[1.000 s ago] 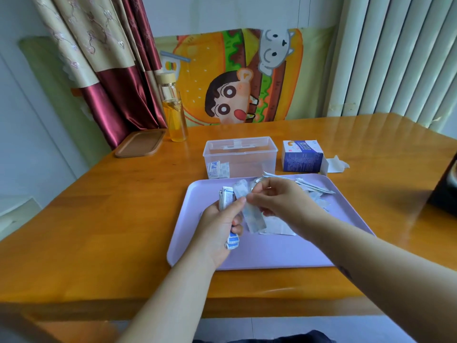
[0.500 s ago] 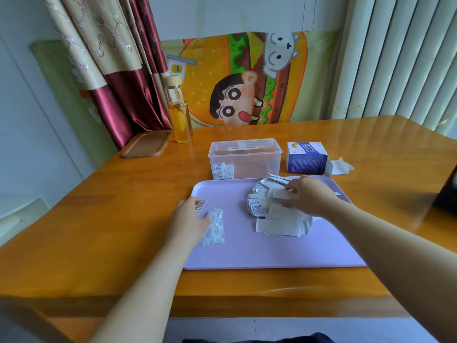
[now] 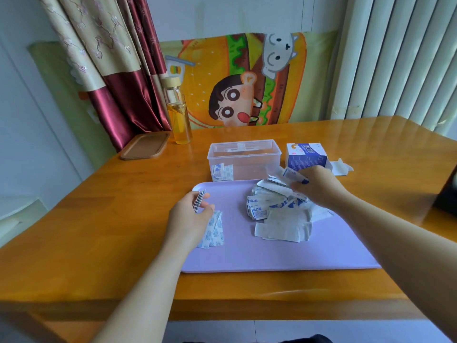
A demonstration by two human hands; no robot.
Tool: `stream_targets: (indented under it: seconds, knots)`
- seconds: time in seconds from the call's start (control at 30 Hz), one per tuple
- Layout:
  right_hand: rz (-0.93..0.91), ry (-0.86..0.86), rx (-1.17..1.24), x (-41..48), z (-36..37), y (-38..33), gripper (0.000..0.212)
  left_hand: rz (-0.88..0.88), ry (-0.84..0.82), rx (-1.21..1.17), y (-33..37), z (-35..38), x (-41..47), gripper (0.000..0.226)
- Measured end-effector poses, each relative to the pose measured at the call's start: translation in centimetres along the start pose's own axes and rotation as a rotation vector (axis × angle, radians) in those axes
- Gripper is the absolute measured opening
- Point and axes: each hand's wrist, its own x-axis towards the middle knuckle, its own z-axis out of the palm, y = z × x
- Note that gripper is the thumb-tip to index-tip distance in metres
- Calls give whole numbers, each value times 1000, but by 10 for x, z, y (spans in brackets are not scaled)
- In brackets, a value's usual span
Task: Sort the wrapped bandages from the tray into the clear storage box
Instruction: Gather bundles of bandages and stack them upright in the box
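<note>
A lilac tray (image 3: 279,256) lies on the wooden table. A loose pile of wrapped bandages (image 3: 277,209) covers its right half. A few more bandages (image 3: 214,231) lie flat near its left side. My left hand (image 3: 190,216) sits over the tray's left edge and pinches a thin stack of bandages (image 3: 199,200). My right hand (image 3: 319,186) is at the pile's far right and holds a wrapped bandage (image 3: 291,173) lifted just above the pile. Behind the tray stands the clear storage box (image 3: 244,151), open, with a few bandages (image 3: 222,172) in its left corner.
A blue and white carton (image 3: 306,157) with an open flap stands right of the box. A glass bottle of yellow liquid (image 3: 178,112) and a brown lid (image 3: 146,146) sit at the back left. A dark object (image 3: 447,194) is at the right edge.
My right hand has lifted a bandage off the far side of the pile. My left hand has stayed at the tray's left edge with its thin stack.
</note>
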Motion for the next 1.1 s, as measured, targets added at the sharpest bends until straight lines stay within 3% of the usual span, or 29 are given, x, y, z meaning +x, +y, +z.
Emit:
stream_targets:
  seconds: [0.1,0.13,0.2,0.3,0.4,0.5,0.67,0.77,0.83,0.9,1.0,1.1]
  knots:
    - [-160,75,256,-12,-12,-12,21,-228,-135,-367,11,1,-2,8]
    - [-282,121,276,-20,-15,-21,12,-341,-213,-549,17,2,-5,11]
    - [-603,280,166,-36,-12,-37,13,-512,-388,-788,27,6,-13,22]
    - [-939,391,-41,-52,3,-45,21,-554,-600,-871,34,12,-23,33]
    - [-1010,432,-103,-55,13,-43,19,-529,-674,-908,35,15,-30,28]
    - [-1021,418,-142,-53,19,-38,23,-538,-611,-901,30,14,-31,20]
    - [-833,264,-39,-62,26,-35,33,-562,-462,-901,24,12,-29,4]
    - [-412,18,486,-74,26,-46,41,-575,-361,-898,23,13,-28,5]
    - [-88,-185,886,-75,28,-57,36,-564,-308,-869,23,16,-29,9]
    - [85,-273,1129,-74,34,-66,27,-537,-297,-836,24,19,-31,8]
    - [164,-304,1298,-77,40,-76,16,-480,-336,-787,28,23,-34,9]
    - [202,-356,1283,-76,44,-79,16,-441,-403,-785,32,23,-37,9]
